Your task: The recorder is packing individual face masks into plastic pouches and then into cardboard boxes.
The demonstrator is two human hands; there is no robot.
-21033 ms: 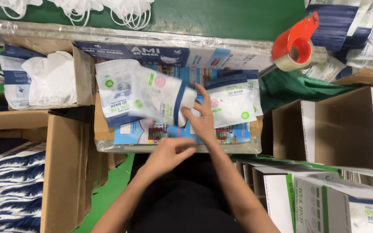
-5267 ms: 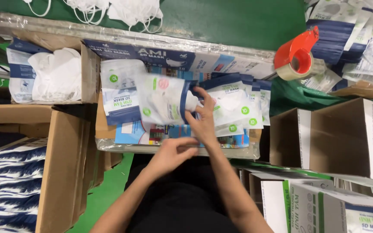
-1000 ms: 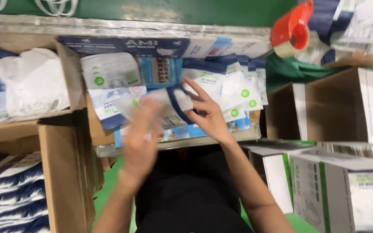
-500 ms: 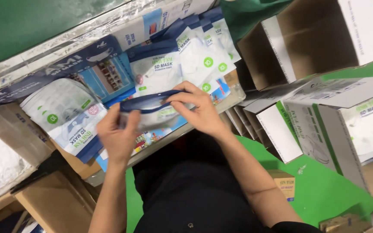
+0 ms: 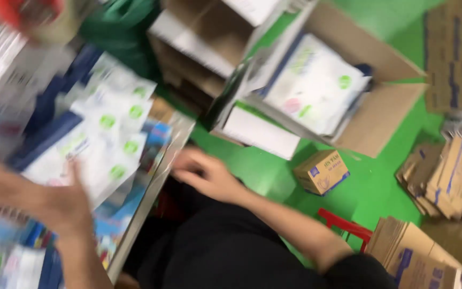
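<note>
Your left hand [image 5: 62, 206] lies on the stack of mask packets [image 5: 89, 147] at the bench [image 5: 153, 184] edge, and the top packet sits under your palm and thumb. The packets are flat pouches of glossy white film with dark blue bands and small round green marks. Motion blur smears them, so you cannot tell whether your grip is pinching a packet or only pressing on it. Your left fingers are hidden behind the back of the hand.

Your right hand [image 5: 207, 174] hangs just off the bench rim, above your dark trousers [image 5: 225, 251]. Its fingers are loosely curled and spread, and nothing is in them.

The bench edge is a thin strip of dull metal, with colourful printed sheets showing beside it.

Past your right hand stands an open cardboard carton [image 5: 370, 85] on the green floor [image 5: 380, 176], its flaps splayed. White packets of the same kind lie slanted inside it.

A small closed box [image 5: 322, 171], tan with blue print, sits on the floor near the carton. Flattened cartons [image 5: 445, 176] are stacked at the right edge, partly cut off. A red bar [image 5: 346, 225] of plastic peeks out behind your right forearm. At the top left a red blur [image 5: 22, 10] is too smeared to make out.
</note>
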